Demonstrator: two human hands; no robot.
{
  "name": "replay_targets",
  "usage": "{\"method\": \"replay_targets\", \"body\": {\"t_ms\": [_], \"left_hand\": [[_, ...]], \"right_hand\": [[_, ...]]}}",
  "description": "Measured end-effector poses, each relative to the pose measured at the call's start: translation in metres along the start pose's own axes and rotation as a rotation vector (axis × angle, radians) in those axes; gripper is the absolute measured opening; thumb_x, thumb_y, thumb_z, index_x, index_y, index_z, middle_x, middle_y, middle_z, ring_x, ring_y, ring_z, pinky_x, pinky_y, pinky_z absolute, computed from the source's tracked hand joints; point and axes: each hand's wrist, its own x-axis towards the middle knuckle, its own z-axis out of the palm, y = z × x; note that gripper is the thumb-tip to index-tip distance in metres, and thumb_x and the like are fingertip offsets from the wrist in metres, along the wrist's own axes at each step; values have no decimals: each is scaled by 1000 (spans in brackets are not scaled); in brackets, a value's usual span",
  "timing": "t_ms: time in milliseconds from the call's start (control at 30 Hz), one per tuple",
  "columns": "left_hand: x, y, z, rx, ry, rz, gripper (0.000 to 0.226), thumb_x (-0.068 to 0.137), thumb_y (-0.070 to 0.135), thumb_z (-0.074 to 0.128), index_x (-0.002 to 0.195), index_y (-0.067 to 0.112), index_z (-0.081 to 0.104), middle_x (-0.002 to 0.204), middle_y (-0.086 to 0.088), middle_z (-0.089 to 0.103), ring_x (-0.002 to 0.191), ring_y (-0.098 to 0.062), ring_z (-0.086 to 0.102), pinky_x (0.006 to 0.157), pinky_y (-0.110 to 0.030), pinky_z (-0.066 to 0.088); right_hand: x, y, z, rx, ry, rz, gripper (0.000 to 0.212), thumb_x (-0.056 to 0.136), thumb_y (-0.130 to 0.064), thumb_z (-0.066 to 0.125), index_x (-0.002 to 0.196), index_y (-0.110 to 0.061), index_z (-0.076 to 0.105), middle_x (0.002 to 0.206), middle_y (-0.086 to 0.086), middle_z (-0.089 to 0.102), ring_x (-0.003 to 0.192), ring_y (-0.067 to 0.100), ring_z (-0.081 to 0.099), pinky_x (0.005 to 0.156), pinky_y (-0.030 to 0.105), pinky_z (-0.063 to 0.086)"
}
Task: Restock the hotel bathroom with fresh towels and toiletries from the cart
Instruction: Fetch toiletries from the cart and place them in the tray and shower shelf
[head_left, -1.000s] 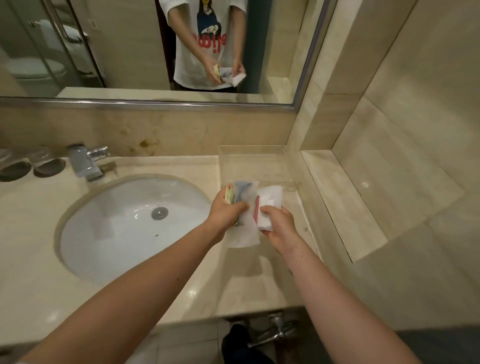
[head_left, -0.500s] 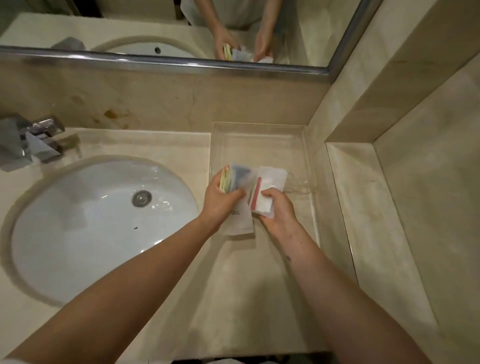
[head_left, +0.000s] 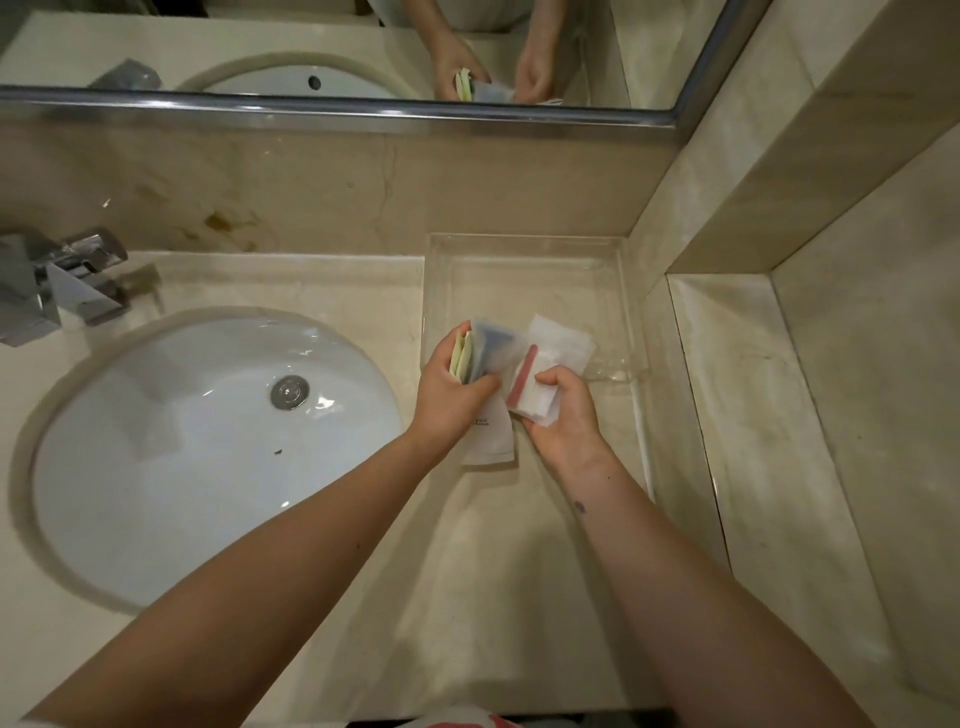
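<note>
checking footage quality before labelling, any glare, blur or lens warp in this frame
Head view: wide-angle lens slightly bows the mirror frame; soft highlights on the sink basin; the clear tray glints at its right rim; the faucet at the left edge looks smeared.

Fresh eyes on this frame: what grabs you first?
Two hands meet at centre, right of the sink: the left hand grips a fanned stack of toiletry packets, and the right hand pinches a white packet with a red strip. They are at the front of a clear tray in the counter's back right corner. The white sink and chrome faucet fill the left.
</note>
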Motion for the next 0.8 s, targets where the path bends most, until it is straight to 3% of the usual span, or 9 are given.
{"method": "replay_targets", "body": {"t_ms": [233, 467, 567, 700, 800], "left_hand": [[-14, -1, 2, -47, 29, -21, 54, 81, 0, 65, 131, 16, 54, 116, -3, 65, 104, -17, 64, 85, -29, 58], [-47, -16, 7, -22, -13, -97, 52, 82, 4, 64, 130, 20, 54, 117, -2, 64, 106, -19, 63, 88, -32, 56], [-68, -22, 5, -8, -32, -104, 51, 82, 4, 63, 129, 20, 54, 116, -2, 64, 104, -18, 62, 88, -33, 56], [-91, -26, -1, 4, -88, -118, 45, 81, 2, 62, 122, 19, 58, 108, -2, 66, 98, -17, 64, 76, -24, 54], [-104, -31, -5, 2, -124, -142, 44, 78, 2, 61, 119, 18, 61, 106, -5, 67, 98, -22, 65, 78, -30, 57]], "right_hand": [[-12, 11, -15, -67, 97, 10, 46, 77, -3, 49, 121, -2, 61, 104, 19, 65, 93, 34, 64, 70, 39, 56], [-38, 21, -33, -126, 86, 20, 31, 83, 0, 48, 111, -2, 62, 96, 18, 65, 85, 32, 64, 67, 40, 56], [-55, 30, -43, -135, 95, 45, 33, 84, 0, 47, 114, -1, 60, 98, 19, 64, 85, 33, 64, 66, 41, 56], [-77, 41, -55, -151, 119, 58, 40, 84, -1, 47, 123, 0, 57, 103, 22, 65, 89, 36, 65, 67, 43, 56], [-92, 50, -62, -176, 135, 67, 41, 86, -2, 46, 127, -1, 55, 107, 23, 64, 93, 37, 64, 74, 46, 55]]}}
